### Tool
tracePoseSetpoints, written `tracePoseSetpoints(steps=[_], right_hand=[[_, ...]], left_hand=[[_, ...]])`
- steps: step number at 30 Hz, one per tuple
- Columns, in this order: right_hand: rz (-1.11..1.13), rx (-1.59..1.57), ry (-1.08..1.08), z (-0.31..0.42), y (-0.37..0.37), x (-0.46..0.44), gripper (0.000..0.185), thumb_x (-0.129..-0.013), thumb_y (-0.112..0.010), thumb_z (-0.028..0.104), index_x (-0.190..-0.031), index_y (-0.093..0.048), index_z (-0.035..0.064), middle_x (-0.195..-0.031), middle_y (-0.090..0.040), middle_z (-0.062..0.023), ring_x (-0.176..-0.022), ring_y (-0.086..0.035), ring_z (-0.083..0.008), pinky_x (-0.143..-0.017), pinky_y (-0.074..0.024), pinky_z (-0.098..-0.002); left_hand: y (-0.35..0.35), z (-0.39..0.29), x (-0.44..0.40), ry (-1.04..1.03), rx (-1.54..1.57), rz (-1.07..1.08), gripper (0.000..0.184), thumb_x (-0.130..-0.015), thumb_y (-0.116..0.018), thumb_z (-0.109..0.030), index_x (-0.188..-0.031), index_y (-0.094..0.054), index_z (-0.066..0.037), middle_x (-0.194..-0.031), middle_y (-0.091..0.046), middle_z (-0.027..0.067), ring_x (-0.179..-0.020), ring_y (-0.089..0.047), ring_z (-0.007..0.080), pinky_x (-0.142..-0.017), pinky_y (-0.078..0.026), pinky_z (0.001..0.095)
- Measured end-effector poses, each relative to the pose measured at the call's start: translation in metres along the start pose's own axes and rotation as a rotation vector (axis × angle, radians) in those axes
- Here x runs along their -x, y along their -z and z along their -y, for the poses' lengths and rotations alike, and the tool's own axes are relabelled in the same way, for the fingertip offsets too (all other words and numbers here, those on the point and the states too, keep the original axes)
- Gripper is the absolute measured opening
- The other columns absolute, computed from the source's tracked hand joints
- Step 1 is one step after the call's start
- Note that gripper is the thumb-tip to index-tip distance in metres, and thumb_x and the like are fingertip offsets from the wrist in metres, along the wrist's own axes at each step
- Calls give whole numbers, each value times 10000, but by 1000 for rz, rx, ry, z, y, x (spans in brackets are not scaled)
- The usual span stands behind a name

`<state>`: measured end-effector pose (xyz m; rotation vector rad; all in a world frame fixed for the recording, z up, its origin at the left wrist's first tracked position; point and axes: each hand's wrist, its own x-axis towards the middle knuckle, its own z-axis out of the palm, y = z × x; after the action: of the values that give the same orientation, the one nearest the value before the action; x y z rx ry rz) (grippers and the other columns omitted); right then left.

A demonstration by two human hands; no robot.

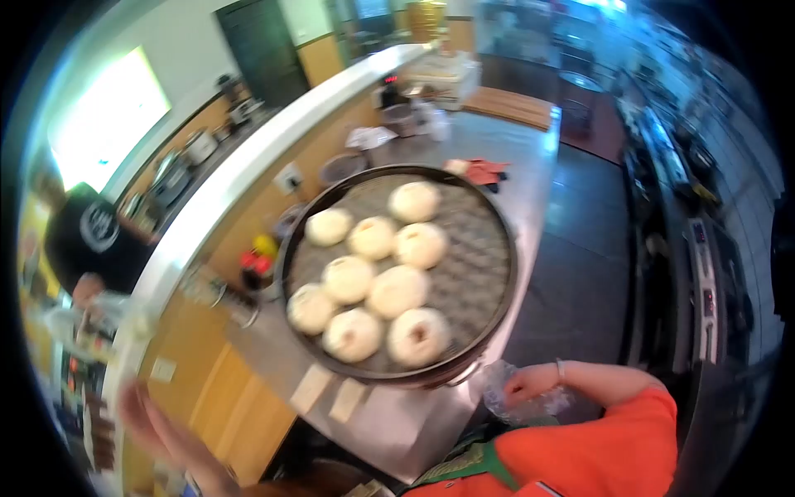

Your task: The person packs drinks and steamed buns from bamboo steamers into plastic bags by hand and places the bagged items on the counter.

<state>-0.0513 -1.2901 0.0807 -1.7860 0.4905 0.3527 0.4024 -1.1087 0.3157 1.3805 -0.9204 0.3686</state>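
Note:
A round dark-rimmed steamer stands on the metal counter, with several white steamed buns grouped on its left and middle. Two of the nearer buns show brown filling at the top. To the lower right of the steamer, my right hand is closed on a clear plastic bag, its fingers partly hidden by the plastic. My left hand is raised at the lower left, blurred, fingers stretched out and nothing seen in it. It is apart from the steamer, near the wooden surface and the white-topped partition.
Two pale blocks lie before the steamer on the metal counter. Bottles stand left of it; a red cloth and a wooden board lie behind. Across the partition stands a person in black.

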Motion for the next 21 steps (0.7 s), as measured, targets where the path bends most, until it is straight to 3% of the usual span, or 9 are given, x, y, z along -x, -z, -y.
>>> tracePoseSetpoints(steps=[3, 5, 6, 8, 12, 13, 15, 17, 21], right_hand=[[60, 253, -67, -83, 21, 11, 266, -806, -540, 289, -857, -619, 40, -775, -611, -113, -708, -559, -211, -661, -434, -346], [130, 486, -112, -120, 46, 23, 256, -793, -536, 272, -858, -627, 42, -815, -623, -123, -754, -583, -258, -689, -437, -373], [129, 585, -169, -133, 63, 28, 259, -795, -508, 265, -859, -629, 45, -856, -619, -141, -796, -578, -299, -716, -436, -398], [69, 667, -215, -163, 105, 50, 285, -806, -460, 288, -884, -624, 68, -869, -618, -152, -827, -574, -338, -731, -439, -423], [-18, 641, -326, -204, 162, 113, 269, -806, -465, 296, -913, -609, 94, -841, -621, -141, -800, -581, -331, -701, -447, -422], [-158, 597, -316, -215, 170, 135, 245, -804, -474, 289, -901, -598, 101, -817, -618, -139, -774, -582, -329, -679, -449, -421], [-263, 576, -317, -229, 184, 174, 222, -802, -483, 283, -890, -587, 107, -792, -616, -137, -748, -584, -327, -657, -451, -421], [-341, 404, -379, -244, 184, 206, 216, -799, -499, 264, -893, -589, 92, -772, -609, -156, -748, -584, -329, -669, -453, -430], [-334, 229, -316, -272, 167, 218, 213, -811, -515, 283, -851, -590, 88, -758, -610, -143, -734, -581, -334, -670, -453, -418]], left_hand=[[-13, -25, 113, -329, -470, 173, 174, -870, -451, -108, -976, -540, -3, -901, -580, 139, -840, -567, 221, -754, -463, 337], [-127, -131, 159, -364, 389, 1467, 390, -840, -570, -213, -1160, -463, -17, -1135, -501, 156, -986, -508, 320, -849, -406, 395], [-169, -125, 207, -98, 381, 1451, 184, -831, -497, -72, -993, -562, -17, -921, -601, 142, -862, -586, 226, -757, -468, 335], [-268, -121, 264, 495, 380, 1538, 248, -796, -538, -30, -1043, -554, -37, -1083, -563, 91, -1024, -522, 175, -858, -411, 288], [-476, -14, 387, 1093, 339, 778, 611, -794, -594, -136, -1286, -249, -26, -1268, -366, 139, -1088, -430, 208, -882, -384, 278], [-519, -10, 381, 515, 94, 529, 608, -783, -614, -183, -1267, -289, -11, -1200, -423, 132, -992, -488, 197, -840, -407, 276], [-577, 11, 367, 896, 15, 326, 485, -787, -600, -192, -1174, -398, 18, -1049, -509, 108, -858, -523, 168, -760, -424, 277], [-592, -16, 333, 1475, 356, 18, 386, -792, -587, -221, -1066, -482, 28, -909, -545, 72, -752, -520, 150, -701, -415, 277], [-598, 36, 336, 915, 152, 49, 391, -828, -531, -307, -1023, -545, 32, -844, -550, 63, -657, -465, 158, -613, -393, 316]])
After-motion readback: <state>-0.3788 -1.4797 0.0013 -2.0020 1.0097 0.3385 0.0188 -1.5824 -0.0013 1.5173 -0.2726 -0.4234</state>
